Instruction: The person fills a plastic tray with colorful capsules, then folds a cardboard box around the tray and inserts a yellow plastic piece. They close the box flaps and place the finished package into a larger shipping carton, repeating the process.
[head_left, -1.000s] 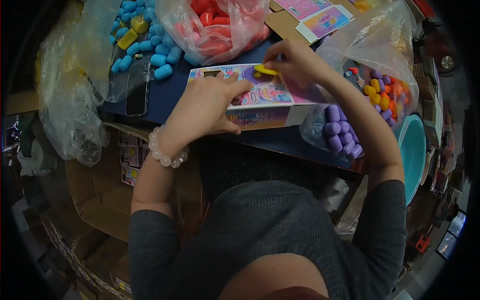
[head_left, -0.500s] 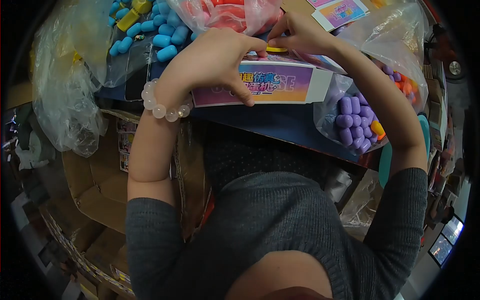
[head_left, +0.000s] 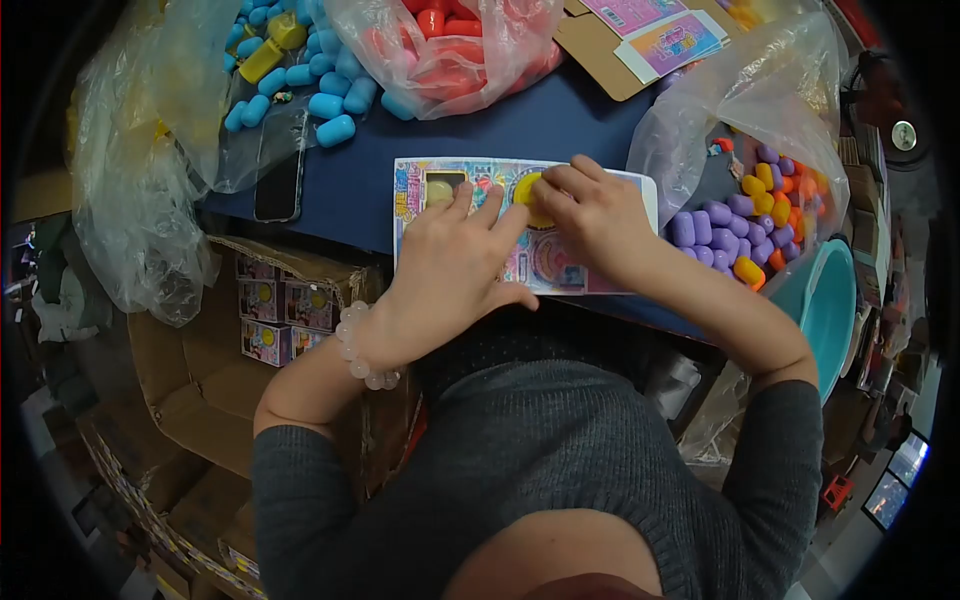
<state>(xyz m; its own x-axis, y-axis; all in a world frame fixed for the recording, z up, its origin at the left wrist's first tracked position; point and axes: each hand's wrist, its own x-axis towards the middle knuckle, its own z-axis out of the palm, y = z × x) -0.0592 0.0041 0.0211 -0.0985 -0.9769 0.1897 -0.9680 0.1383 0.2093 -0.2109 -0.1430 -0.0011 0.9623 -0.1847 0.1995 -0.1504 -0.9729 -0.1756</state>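
Observation:
A brightly printed cardboard box (head_left: 545, 262) lies on the dark blue table with its picture side up. Spread across its left half is my left hand (head_left: 440, 265), fingers stretched out and pressing on the face near a small window cut-out. My right hand (head_left: 600, 215) pinches a yellow round knob (head_left: 525, 190) at the middle of the box. Part of the knob is hidden under my fingers.
Blue capsules (head_left: 325, 105) and a clear bag of red capsules (head_left: 450, 60) lie at the back. Purple capsules (head_left: 715, 235) spill from a bag at right, near a teal tub (head_left: 835, 300). A phone (head_left: 280, 185) lies left; below, an open carton (head_left: 185, 350) holds small printed boxes.
The box has turned from its lettered side to show its picture face. Both hands have come down nearer me, the left now flat on the box, the right still at the yellow knob.

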